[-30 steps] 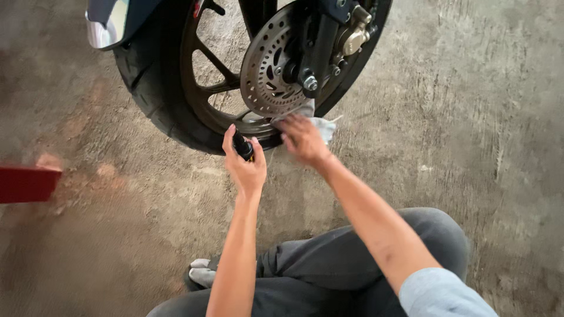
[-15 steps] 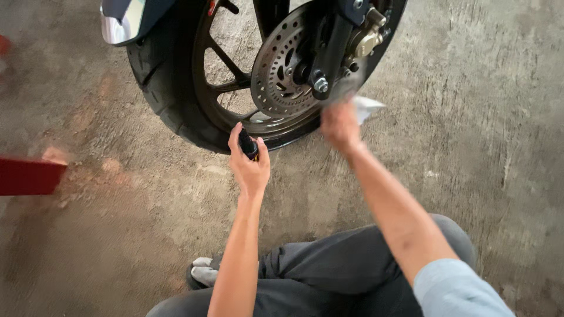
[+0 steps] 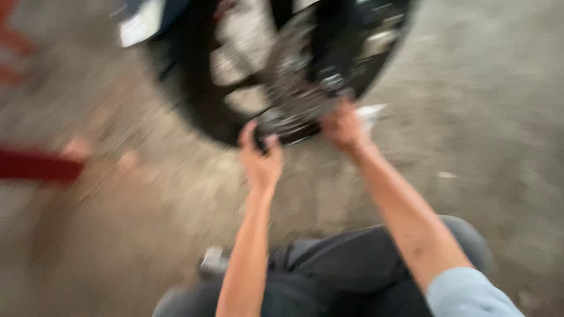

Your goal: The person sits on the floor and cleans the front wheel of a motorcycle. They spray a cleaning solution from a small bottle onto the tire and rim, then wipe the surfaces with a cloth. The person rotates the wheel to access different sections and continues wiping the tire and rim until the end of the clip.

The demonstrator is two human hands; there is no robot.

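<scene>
The view is heavily blurred by motion. A black motorcycle wheel [image 3: 194,100] with a metal brake disc [image 3: 294,82] stands on the concrete floor ahead of me. My left hand [image 3: 261,158] grips the lower rim of the tyre, fingers curled over its edge. My right hand [image 3: 346,126] is closed on a pale cloth [image 3: 373,113] and presses it against the lower edge of the brake disc. Both forearms reach forward from my lap.
My grey-trousered legs [image 3: 352,264] are folded below, with a pale shoe [image 3: 214,261] at the left. A red object [image 3: 38,165] lies on the floor at the left edge. A light-coloured fender [image 3: 141,23] shows above the tyre.
My right hand with the cloth has dropped from the hub side down to the disc's lower edge. The view has swung and blurred. My left hand stays on the tyre.
</scene>
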